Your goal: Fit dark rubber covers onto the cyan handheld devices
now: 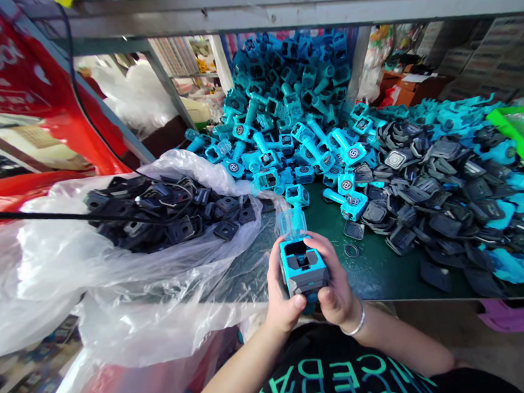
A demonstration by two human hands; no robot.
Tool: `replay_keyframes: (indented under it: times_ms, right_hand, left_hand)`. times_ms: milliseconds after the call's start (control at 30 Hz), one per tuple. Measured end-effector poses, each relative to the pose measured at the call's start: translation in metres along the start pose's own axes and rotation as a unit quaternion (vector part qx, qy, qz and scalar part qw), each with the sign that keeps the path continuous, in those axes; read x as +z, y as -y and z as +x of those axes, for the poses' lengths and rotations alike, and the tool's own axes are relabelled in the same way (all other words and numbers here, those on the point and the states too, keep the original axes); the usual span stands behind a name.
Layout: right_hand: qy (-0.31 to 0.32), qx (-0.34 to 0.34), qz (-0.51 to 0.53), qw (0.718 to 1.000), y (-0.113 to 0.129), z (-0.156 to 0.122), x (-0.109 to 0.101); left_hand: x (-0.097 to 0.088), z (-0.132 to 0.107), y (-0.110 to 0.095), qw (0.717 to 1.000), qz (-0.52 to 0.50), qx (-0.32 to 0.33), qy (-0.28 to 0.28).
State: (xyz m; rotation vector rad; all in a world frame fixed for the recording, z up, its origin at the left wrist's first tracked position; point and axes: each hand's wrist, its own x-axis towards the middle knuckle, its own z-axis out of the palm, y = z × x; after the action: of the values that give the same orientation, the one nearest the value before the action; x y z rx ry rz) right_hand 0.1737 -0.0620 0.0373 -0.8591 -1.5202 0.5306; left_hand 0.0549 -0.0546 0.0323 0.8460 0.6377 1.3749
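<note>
Over the near edge of the table (376, 284), the left hand (277, 291) and right hand (340, 281) close their fingers around the casing (305, 271) (one from each side), presumably to hold it steady.

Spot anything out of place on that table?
Perhaps one thing: a small dark ring lies alone on the green tabletop, beside the right hand, apart from the heaped dark pieces. It looks stray: those are mostly squarish.

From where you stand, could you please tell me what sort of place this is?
Probably a workshop or small factory, judging by the heap of blue parts, the pile of dark pieces and the plastic bag holding more dark pieces.
</note>
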Motion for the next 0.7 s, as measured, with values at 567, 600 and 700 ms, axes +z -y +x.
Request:
replay_keyframes:
  times_ms: [567, 600, 700]
  right_hand:
    - [0.246, -0.031, -0.119, 0.961, -0.007, 0.008, 0.003]
    - [0.240, -0.067, -0.144, 0.958, -0.007, 0.004, 0.011]
    - [0.306, -0.117, -0.135, 0.935, -0.017, -0.003, 0.028]
  left_hand:
    - [-0.086, -0.008, 0.016, 0.979, -0.012, -0.205, 0.008]
    - [-0.092, -0.014, 0.019, 0.978, -0.010, -0.207, -0.013]
    - [-0.119, -0.035, 0.004, 0.968, 0.034, -0.231, -0.089]
